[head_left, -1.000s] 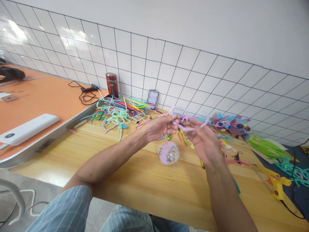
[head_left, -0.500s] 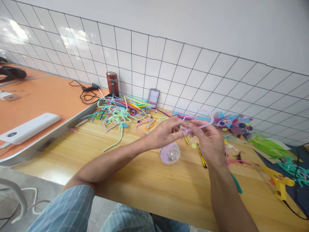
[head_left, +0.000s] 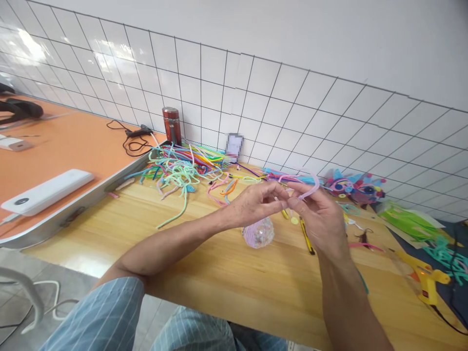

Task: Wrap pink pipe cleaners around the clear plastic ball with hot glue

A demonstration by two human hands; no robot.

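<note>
A lilac pipe cleaner (head_left: 312, 189) curves in a loop above my right hand (head_left: 321, 217), whose thumb and fingers are closed on it. My left hand (head_left: 258, 202) meets the right fingertips, its thumb and forefinger pinched at the pipe cleaner's other part, mostly hidden by the fingers. Below the left hand, on the wooden table (head_left: 219, 278), rests a round clear ball (head_left: 263, 233) with sparkly contents, its left side wrapped in lilac pipe cleaner. Close to the right hand lie a yellow craft knife (head_left: 306, 235) and a small pale yellow disc (head_left: 294, 221).
A heap of coloured pipe cleaners (head_left: 179, 170) lies at the back left beside a red flask (head_left: 171, 126). A phone (head_left: 234, 146) leans on the wall. Fuzzy figures (head_left: 365, 187) stand back right; a yellow glue gun (head_left: 426, 280) lies at right. A white power bank (head_left: 47, 191) sits on the orange table.
The lilac pipe cleaner's loop has bent round more tightly, and the stretch between my hands is now mostly covered by fingers. My left fingers have moved closer to the right fingertips.
</note>
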